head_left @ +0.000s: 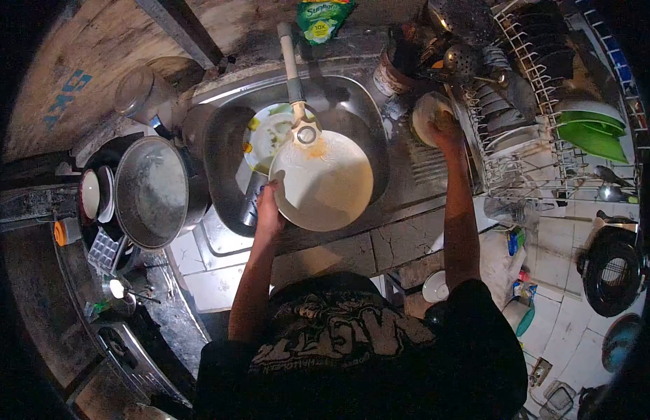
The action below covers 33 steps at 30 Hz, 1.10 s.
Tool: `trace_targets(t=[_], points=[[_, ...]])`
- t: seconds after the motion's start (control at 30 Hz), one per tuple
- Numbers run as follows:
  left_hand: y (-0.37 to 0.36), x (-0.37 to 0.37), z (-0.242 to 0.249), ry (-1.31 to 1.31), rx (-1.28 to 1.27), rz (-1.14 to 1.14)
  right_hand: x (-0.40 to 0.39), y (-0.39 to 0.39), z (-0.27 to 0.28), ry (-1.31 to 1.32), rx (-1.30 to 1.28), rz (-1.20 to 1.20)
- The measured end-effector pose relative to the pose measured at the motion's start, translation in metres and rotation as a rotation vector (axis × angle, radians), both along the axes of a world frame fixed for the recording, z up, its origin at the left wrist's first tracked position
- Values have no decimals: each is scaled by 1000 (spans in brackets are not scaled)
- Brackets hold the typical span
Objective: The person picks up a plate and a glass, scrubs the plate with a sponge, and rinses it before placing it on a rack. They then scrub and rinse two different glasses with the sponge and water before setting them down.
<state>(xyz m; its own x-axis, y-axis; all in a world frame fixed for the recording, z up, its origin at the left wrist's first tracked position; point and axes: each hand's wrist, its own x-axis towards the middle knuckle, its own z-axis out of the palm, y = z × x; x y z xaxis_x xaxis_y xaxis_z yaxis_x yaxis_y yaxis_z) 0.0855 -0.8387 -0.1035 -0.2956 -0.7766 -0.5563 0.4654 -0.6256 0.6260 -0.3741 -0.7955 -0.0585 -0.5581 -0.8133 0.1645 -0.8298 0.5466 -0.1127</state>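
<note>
A round, pale pan [328, 185] with a dark handle is held over the metal sink [370, 105] by my left hand [269, 206], whose fingers are closed on its left edge near the handle. The tap [293, 84] stands above the pan's upper edge. Behind the pan, a plate with a yellow and green pattern [265, 133] lies in the sink. My right hand [445, 129] reaches to a round, pale bowl-like container [426, 119] on the ribbed drainboard [426, 164]. Its fingers are over that container's right side; whether they grip anything is unclear.
A large pot [153, 192] stands left of the sink. On the right is a white wire dish rack [542, 91] with green bowls [591, 133]. A utensil holder [391, 73] and a green Sunlight pouch [321, 21] are behind the sink.
</note>
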Motion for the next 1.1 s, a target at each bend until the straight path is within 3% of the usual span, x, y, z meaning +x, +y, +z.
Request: trace_targets(t=[0.17, 0.23, 0.4, 0.47, 0.53, 0.57, 0.6, 0.7, 0.8, 0.83, 0.9, 0.97, 1.0, 1.03, 1.1], points=[[9, 2, -9, 42, 56, -106, -17, -18, -12, -206, 163, 17], [13, 7, 3, 94, 87, -102, -28, -28, -10, -111, 514, 40], [21, 37, 48, 50, 189, -61, -80, -23, -87, 43, 306, 58], [21, 56, 61, 41, 116, -41, -77, -21, -76, 77, 272, 63], [18, 60, 84, -105, -141, 16, -53, -33, -52, -115, 324, -61], [15, 66, 91, -260, -293, -37, -53, -27, -49, -6, 248, 17], [14, 63, 104, -259, -293, -38, -56, -27, -41, -4, 248, 15], [9, 56, 131, -593, -621, 23, -72, -34, -25, -142, 390, -118], [8, 55, 139, -522, -587, 92, -93, -21, -37, 81, 478, -169], [7, 57, 137, -521, -586, 92, -108, -8, -64, -383, -121, -308], [8, 65, 129, -482, -582, 78, -112, -4, -73, -831, -733, -416], [12, 66, 126, -455, -555, 102, -87, -4, -50, -1207, -795, -260], [13, 67, 125, -425, -533, 122, -70, -8, -29, -1211, -792, -257], [14, 67, 125, -428, -532, 126, -47, -13, 1, -1138, -628, -363], [17, 68, 124, -393, -492, 177, -37, -17, 10, -1061, -458, -459]])
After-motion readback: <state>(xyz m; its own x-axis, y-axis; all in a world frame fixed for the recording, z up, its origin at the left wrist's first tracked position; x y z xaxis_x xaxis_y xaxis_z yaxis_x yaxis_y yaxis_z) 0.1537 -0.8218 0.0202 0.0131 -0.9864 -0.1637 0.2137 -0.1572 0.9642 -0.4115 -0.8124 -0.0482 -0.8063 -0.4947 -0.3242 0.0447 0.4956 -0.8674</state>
